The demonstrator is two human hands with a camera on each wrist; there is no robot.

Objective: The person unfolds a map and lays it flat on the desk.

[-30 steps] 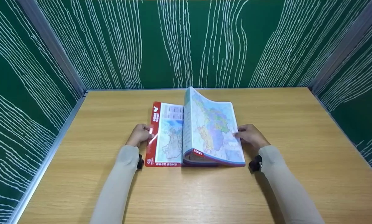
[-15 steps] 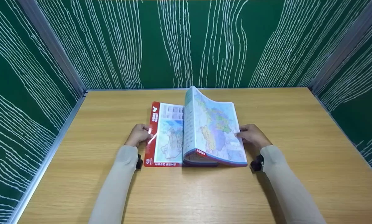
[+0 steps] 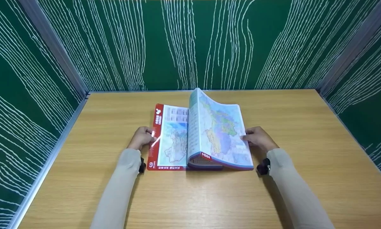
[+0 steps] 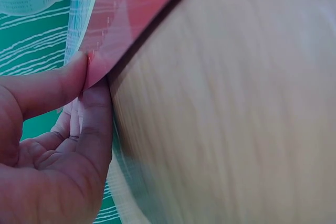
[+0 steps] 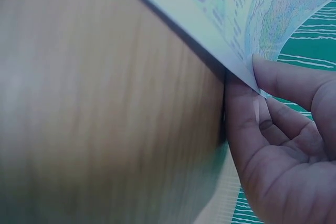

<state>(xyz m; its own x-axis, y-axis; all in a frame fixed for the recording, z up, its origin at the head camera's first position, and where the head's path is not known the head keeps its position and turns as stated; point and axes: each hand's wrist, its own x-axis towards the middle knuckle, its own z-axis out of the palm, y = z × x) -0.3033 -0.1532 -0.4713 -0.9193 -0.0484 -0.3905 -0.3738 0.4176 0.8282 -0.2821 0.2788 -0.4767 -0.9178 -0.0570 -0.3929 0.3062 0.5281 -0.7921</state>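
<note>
A glossy map sheet (image 3: pixel 216 127) with a red border lies bent over on the table, its middle part standing up in a raised, rounded fold. On the left, my left hand (image 3: pixel 142 137) pinches the red edge between thumb and fingers; the left wrist view shows the thumb on top of the red border (image 4: pixel 139 3) and a finger beneath. Across from it, my right hand (image 3: pixel 257 138) pinches the pale right edge, with the thumb over the printed side (image 5: pixel 210 14) in the right wrist view. The sheet's underside is mostly hidden.
The wooden table (image 3: pixel 196 200) extends around the sheet on all sides. Green panels with white wavy lines (image 3: pixel 165 44) rise behind and at both sides, joined by grey corner posts (image 3: pixel 55 47). Dark wrist-worn devices (image 3: pixel 263 167) sit below both hands.
Over the first half second, my right hand drew the right edge slightly right and my left hand slid slightly left, with the fold shifting a little right. Since then almost nothing has moved.
</note>
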